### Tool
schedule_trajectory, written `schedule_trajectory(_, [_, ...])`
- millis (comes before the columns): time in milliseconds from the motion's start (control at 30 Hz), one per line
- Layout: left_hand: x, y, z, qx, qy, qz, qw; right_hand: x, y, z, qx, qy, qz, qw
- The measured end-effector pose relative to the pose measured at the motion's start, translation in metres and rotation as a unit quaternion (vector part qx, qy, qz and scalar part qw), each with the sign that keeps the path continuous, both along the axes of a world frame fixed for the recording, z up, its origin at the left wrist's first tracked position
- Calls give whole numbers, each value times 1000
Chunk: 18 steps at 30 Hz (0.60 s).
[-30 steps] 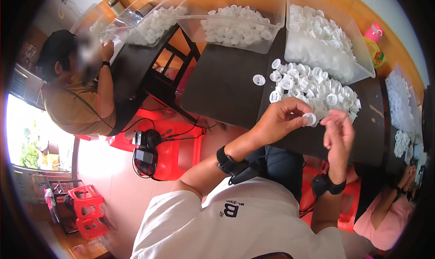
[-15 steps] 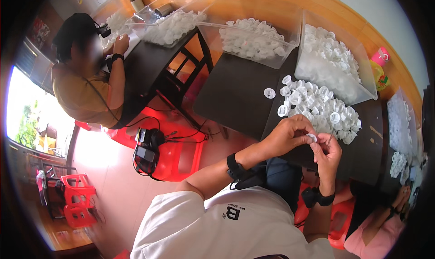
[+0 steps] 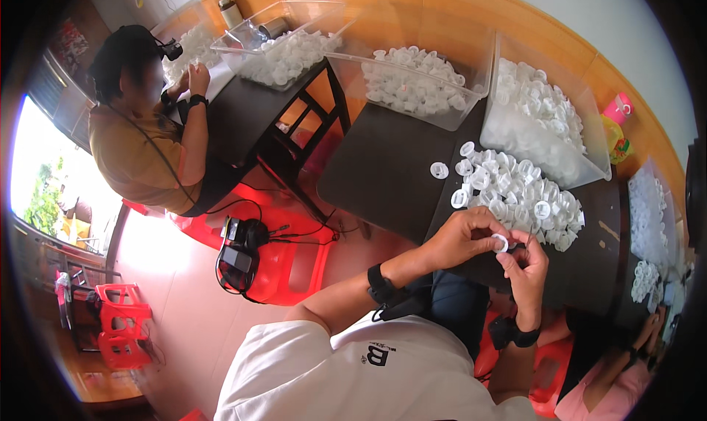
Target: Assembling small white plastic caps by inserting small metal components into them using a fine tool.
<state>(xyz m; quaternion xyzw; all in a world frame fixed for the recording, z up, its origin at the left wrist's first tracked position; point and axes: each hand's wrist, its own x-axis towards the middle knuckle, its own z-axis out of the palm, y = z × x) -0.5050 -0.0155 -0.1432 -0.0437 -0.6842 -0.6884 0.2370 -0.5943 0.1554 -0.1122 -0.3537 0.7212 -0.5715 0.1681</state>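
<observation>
A small white round plastic piece [image 3: 500,243] is pinched between the fingertips of my two hands, above the near edge of the dark table. My left hand [image 3: 465,237] has thumb and index finger closed on its left side. From the right, my right hand [image 3: 526,268] grips it with bent fingers; part of the piece is hidden behind them. Just beyond my hands lies a loose heap of similar white plastic pieces [image 3: 519,189]. One single white piece [image 3: 439,171] lies apart to the left of the heap.
Clear plastic bins [image 3: 541,152] full of white pieces line the table's far side. A pink-lidded bottle [image 3: 618,108] stands behind them. At left a co-worker [image 3: 143,145] sits by a dark table; another person [image 3: 607,388] is at lower right. Headphones [image 3: 247,248] rest on a red stool [image 3: 291,270].
My head view has tilted, so the scene sits slightly lower. The piece in my fingers has turned and shows more of its round face. Both hands keep their pinch.
</observation>
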Motion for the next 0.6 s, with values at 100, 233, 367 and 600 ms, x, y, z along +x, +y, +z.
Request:
schedule_trajectory(100, [4, 3, 4, 35, -13, 3, 999, 1, 1, -5, 11, 17, 5, 1000])
schedule_trajectory(233, [4, 2, 3, 80, -32, -13, 996, 3, -2, -6, -2, 26, -8, 1000])
schedule_trajectory(367, [5, 0, 9, 25, -37, -8, 999, 1, -2, -9, -10, 36, -10, 999])
schedule_trajectory(600, [4, 3, 3, 44, -39, 2, 998, -3, -1, -10, -4, 43, -3, 999])
